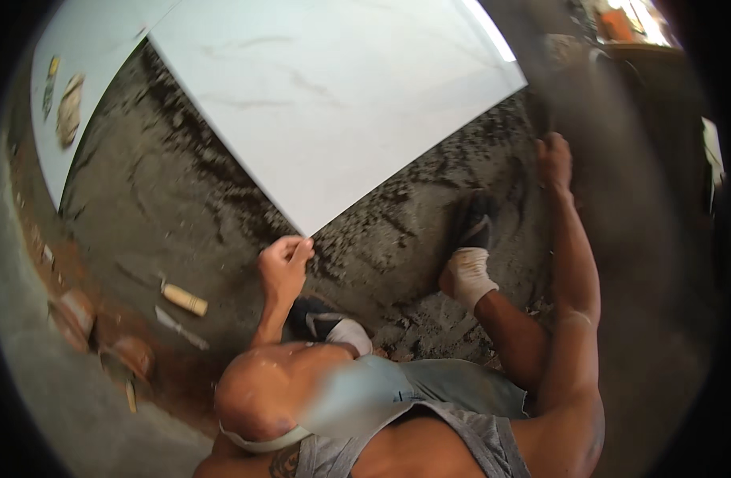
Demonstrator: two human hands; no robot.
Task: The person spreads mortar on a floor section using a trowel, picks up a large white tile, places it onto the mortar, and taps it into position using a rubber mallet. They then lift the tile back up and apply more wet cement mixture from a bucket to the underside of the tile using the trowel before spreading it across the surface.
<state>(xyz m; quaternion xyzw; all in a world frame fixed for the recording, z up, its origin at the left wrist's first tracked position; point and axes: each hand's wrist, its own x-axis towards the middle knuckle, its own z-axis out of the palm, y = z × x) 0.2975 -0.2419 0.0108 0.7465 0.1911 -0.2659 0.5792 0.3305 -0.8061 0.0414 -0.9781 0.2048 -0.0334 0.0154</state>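
The left hand [284, 259] pinches the near corner of a big white tile [334, 95], fingers closed on its edge. The tile reaches from that corner up toward 12 o'clock, over a bed of grey mortar [174, 191]; whether it lies flat on the bed or is tipped up at this corner I cannot tell. The right hand [554, 159], at 2 o'clock, is pressed against a dusty wall [620, 183], seemingly for balance; its fingers are blurred, so open or curled I cannot say, and it seems to hold nothing. A second white tile [87, 48] lies at 10 o'clock, apart from the first across a strip of mortar. At 8 o'clock a wooden-handled tool [184, 299] and a trowel [181, 327] lie on the bed, well away from both hands. The person's shoes stand in the mortar by the tile's corner.

The step in hand looks like seating the tile. Next would call for easing the corner down evenly and keeping its edges in line with the neighbour
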